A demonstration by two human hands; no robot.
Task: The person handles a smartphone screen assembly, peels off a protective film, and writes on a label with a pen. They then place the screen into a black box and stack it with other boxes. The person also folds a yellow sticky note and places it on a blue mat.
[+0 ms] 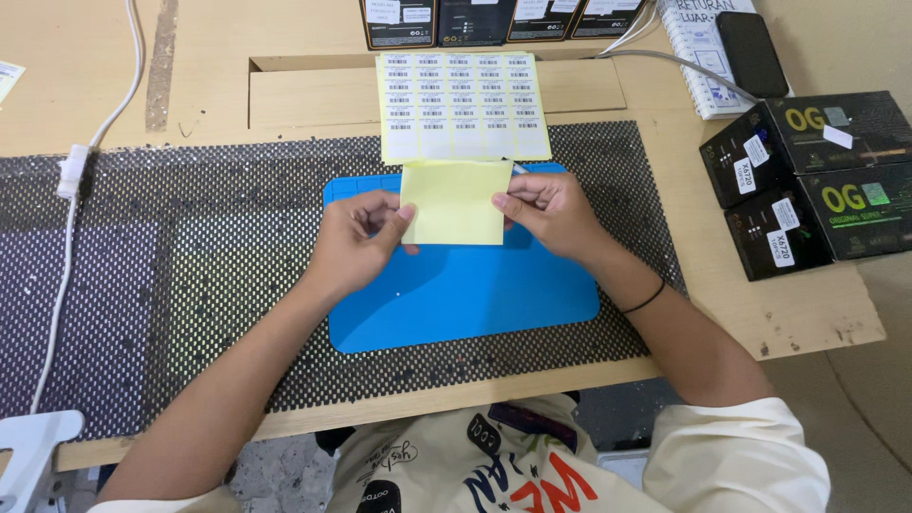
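As the head view looks down on the desk (760,313), both hands meet over a blue mat (465,294) that lies on a dark perforated sheet (190,275). The left hand (356,237) pinches the left edge of a plain yellow sheet (454,201), its grip closed on the paper between thumb and fingers. The right hand (551,214) pinches the right edge of the same sheet near its upper corner, grip likewise closed on it. The sheet is held roughly flat just above the mat's far end.

Just beyond it, touching or overlapping its top edge, lies a label sheet (464,104) with rows of white barcode stickers on yellow backing. A black band (646,299) circles the right wrist.

To the right, stacked black boxes (807,180) stand on the desk. At the far right corner a notebook (698,47) carries a dark phone (750,52). More black boxes (475,21) line the far edge. A white cable (71,209) runs down the left side.
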